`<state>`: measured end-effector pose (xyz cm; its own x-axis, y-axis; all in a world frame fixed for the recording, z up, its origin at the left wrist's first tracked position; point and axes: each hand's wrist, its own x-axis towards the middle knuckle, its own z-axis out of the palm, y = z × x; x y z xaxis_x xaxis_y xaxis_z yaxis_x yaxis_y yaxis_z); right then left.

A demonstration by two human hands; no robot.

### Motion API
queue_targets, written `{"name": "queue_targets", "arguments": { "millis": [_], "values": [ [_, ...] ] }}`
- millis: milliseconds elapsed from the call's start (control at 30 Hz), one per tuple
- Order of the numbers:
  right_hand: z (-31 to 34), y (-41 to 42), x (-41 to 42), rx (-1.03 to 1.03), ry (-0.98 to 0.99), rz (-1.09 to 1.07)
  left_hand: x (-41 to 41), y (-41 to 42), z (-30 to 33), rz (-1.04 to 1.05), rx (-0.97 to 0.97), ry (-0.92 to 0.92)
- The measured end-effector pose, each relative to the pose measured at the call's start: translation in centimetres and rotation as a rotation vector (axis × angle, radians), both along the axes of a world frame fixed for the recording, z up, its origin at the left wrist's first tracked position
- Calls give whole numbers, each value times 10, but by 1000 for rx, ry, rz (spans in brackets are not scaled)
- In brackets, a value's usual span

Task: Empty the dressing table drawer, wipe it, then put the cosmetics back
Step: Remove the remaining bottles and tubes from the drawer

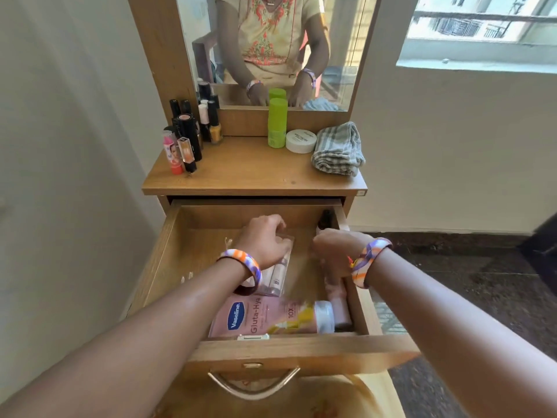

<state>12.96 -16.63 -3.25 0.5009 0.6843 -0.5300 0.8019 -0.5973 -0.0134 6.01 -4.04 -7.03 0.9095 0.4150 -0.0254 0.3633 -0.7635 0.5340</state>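
Wooden drawer (304, 352) pulled fully open under tabletop (253, 173). Left hand (265, 241) grips clear pouch (278, 274) of small tubes at drawer centre. Right hand (334, 248) curled near right wall, over pink tube (339, 300) (cannot tell what it holds). Pink lotion bottle (271, 316) lies sideways against front wall. Drawer's left half bare wood. On tabletop: lipsticks (187, 140) left, green bottle (277, 122), white jar (300, 140), folded cloth (337, 149) right; middle free.

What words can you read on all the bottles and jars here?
"Vaseline": blue badge on the pink lotion bottle lying in the drawer.
"Gluta-Hya": same bottle, beside the badge.
"10X": same bottle, near its cap.
White jar lid: print too blurred to read.
Green bottle label: too small to read.
Pink tube: print unreadable.
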Motion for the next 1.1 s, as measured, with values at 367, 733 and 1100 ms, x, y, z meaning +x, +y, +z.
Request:
{"name": "queue_targets", "arguments": {
  "millis": [367,733,1100],
  "values": [
    [-32,28,-34,478,282,-473,-19,14,-15,283,-93,278],
    [-38,26,-23,592,622,-953,-31,39,7,426,-322,329],
    [24,0,-11,886,1125,-1073,-47,47,79,307,-1016,116]
  ]
}}
